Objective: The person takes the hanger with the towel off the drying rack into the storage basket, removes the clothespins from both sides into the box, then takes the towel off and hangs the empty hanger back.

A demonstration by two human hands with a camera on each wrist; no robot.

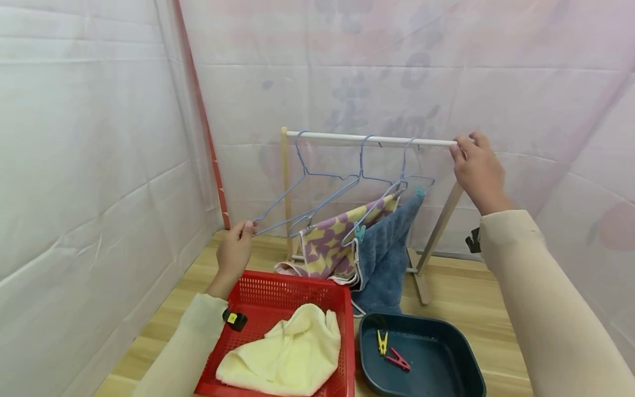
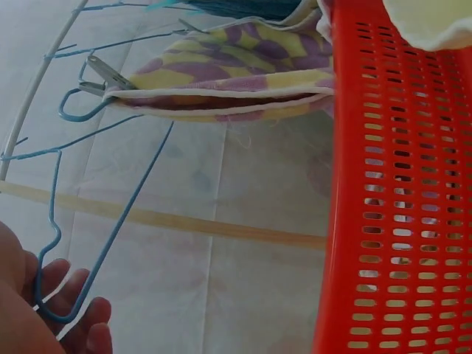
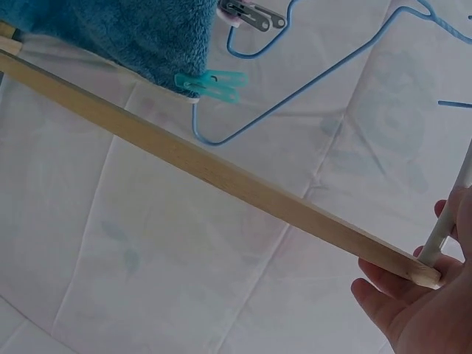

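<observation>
- Left arm (image 1: 186, 342) forward; fingers of left hand (image 1: 234, 249) curled on left end of leftmost blue hanger (image 2: 122, 222), hooked over white rail (image 1: 337, 136)
- Right arm (image 1: 545, 281) stretched higher; fingers of right hand (image 1: 480, 175) grip rail's right end
- Red basket (image 1: 348, 331), pale yellow cloth (image 1: 297, 353) inside, stands before patterned cloth (image 1: 327, 248) and blue towel (image 1: 387, 259), both hanging
- Basket's near edge cut off; patterned cloth partly hidden behind basket
</observation>
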